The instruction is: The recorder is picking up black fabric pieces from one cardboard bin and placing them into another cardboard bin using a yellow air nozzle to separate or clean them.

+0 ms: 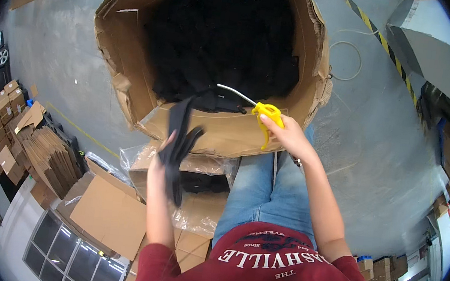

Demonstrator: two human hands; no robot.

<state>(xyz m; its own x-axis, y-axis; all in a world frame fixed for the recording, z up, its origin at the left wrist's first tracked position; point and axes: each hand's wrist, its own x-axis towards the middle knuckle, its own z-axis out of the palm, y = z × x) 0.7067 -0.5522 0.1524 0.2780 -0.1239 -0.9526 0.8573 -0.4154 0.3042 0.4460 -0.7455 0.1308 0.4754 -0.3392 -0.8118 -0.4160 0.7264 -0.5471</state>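
My right hand (293, 138) is closed around a yellow air blow gun (268, 112). Its thin, bent metal nozzle (236, 93) points left over the near side of a large cardboard box (116, 41). A black fabric piece (177, 146) with strap-like ends hangs from my left hand (161, 158), blurred by motion, and partly covers the fingers. The box holds a deep heap of black fabric items (225, 36), some with small white marks. The held piece overlaps the box's near wall.
Below the big box stands a smaller carton (200, 165) with clear plastic and black items inside. An open carton (110, 211) is at lower left, near stacked flattened cardboard (50, 155). A thin hose (357, 55) curls on the floor at right, by yellow-black striped tape (381, 39).
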